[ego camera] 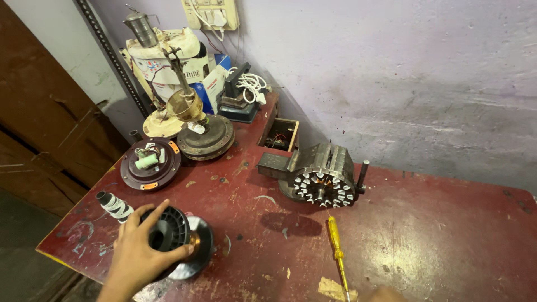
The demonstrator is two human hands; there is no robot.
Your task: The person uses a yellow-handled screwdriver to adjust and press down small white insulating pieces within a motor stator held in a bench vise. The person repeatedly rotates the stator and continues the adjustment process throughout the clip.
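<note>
Fingers [146, 219] of the left hand [136, 251] spread and curl over the black spool [170, 235] at the table's [425, 240] near-left corner; the right hand [385, 294] barely shows, fingers unseen. Steadying seems underway; lifting needs firmer grip. Farther: yellow screwdriver [336, 251], wound stator [323, 178].

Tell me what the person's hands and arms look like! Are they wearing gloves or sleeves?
No gloves and no sleeves show. The left hand is bare, with no ring, watch or bracelet in view, and the wrist and forearm below it are bare too. Only a small bare part of the right hand peeks in at the bottom edge, too little to tell more.
</note>
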